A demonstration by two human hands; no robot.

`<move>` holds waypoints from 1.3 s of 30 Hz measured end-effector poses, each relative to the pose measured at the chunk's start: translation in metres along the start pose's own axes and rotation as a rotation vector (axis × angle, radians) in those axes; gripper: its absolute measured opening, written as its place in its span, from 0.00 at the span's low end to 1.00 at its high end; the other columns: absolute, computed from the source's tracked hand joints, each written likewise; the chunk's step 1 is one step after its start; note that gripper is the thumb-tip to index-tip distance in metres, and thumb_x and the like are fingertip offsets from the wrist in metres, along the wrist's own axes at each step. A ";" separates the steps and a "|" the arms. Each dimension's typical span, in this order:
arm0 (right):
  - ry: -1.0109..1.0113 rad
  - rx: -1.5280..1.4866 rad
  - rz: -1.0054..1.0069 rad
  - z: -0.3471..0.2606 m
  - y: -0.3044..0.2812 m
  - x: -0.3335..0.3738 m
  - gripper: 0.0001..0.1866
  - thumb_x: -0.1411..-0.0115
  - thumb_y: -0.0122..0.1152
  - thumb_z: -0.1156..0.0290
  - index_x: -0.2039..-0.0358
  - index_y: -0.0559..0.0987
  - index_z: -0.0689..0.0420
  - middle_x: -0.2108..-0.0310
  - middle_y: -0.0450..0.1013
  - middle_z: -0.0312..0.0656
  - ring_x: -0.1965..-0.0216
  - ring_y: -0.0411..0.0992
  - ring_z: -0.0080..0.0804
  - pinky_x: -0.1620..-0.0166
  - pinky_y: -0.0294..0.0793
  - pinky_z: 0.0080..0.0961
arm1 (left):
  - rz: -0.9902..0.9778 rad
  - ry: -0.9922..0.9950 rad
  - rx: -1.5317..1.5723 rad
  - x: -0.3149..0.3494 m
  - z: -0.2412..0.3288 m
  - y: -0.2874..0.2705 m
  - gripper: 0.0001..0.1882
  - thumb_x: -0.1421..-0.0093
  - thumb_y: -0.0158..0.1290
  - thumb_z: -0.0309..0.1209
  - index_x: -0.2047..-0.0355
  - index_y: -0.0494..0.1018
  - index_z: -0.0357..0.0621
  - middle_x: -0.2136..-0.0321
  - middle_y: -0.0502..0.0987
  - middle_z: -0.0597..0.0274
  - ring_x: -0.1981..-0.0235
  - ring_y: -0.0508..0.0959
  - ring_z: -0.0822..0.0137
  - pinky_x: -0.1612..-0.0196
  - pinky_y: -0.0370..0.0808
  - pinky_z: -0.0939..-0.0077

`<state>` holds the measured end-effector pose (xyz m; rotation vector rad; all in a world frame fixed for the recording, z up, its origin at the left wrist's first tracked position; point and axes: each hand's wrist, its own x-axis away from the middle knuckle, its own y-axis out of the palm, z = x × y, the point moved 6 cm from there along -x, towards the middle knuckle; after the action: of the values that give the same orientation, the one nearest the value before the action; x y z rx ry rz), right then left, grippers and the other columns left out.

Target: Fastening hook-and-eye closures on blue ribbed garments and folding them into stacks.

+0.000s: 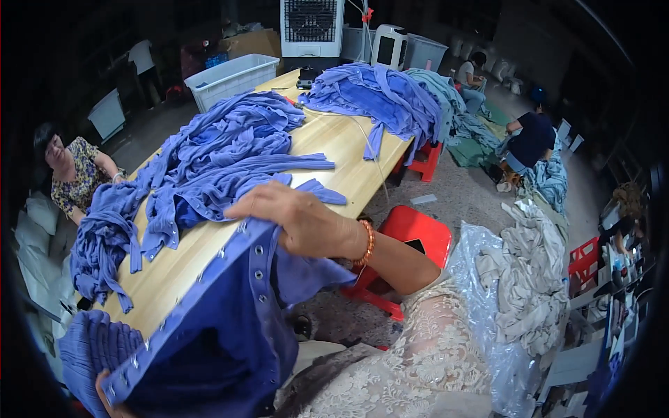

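Nearly closed, right hand (306, 219) pinches blue garment (261, 320); left hand (111, 398), lower edge.

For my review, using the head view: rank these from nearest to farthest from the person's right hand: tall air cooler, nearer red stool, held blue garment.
1. Held blue garment: in the right hand, hanging below it.
2. Nearer red stool: to the hand's right, beside the table.
3. Tall air cooler: beyond the table's far end.

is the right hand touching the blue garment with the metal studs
Touching. The head view shows the right hand gripping the blue garment at the upper end of its studded edge.
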<state>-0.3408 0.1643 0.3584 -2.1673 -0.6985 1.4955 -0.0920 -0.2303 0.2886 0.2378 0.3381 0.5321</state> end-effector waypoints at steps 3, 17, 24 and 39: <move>0.121 -0.193 -0.051 0.025 -0.013 0.000 0.33 0.57 0.43 0.90 0.49 0.77 0.61 0.52 0.76 0.51 0.47 0.73 0.45 0.41 0.69 0.31 | -0.076 0.267 -0.608 0.014 0.019 -0.018 0.26 0.32 0.39 0.42 0.48 0.72 0.30 0.46 0.73 0.47 0.43 0.72 0.56 0.36 0.62 0.58; 0.470 -0.508 -0.883 0.001 0.080 0.066 0.22 0.54 0.72 0.70 0.58 0.75 0.59 0.67 0.71 0.36 0.64 0.67 0.23 0.56 0.70 0.25 | 0.403 0.191 -0.140 -0.021 -0.004 0.015 0.08 0.31 0.48 0.23 0.57 0.76 0.38 0.66 0.76 0.71 0.65 0.72 0.81 0.59 0.70 0.87; 0.216 -1.053 -0.834 -0.014 0.144 0.059 0.59 0.48 0.73 0.51 0.28 0.44 0.57 0.30 0.49 0.51 0.28 0.47 0.41 0.30 0.49 0.40 | 0.070 0.542 -1.065 0.009 0.012 0.139 0.09 0.42 0.50 0.31 0.68 0.75 0.36 0.75 0.76 0.54 0.73 0.78 0.59 0.68 0.72 0.68; 0.236 -0.976 -0.392 -0.051 0.101 0.006 0.07 0.36 0.52 0.81 0.60 0.77 0.67 0.69 0.73 0.37 0.68 0.68 0.19 0.65 0.67 0.17 | -0.389 0.332 -1.330 0.033 -0.055 0.138 0.15 0.50 0.60 0.27 0.60 0.75 0.45 0.72 0.75 0.55 0.71 0.79 0.51 0.70 0.75 0.62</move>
<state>-0.2738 0.0859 0.3119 -2.5336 -1.9117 0.7103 -0.1488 -0.0897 0.2721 -1.1914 0.2805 0.3168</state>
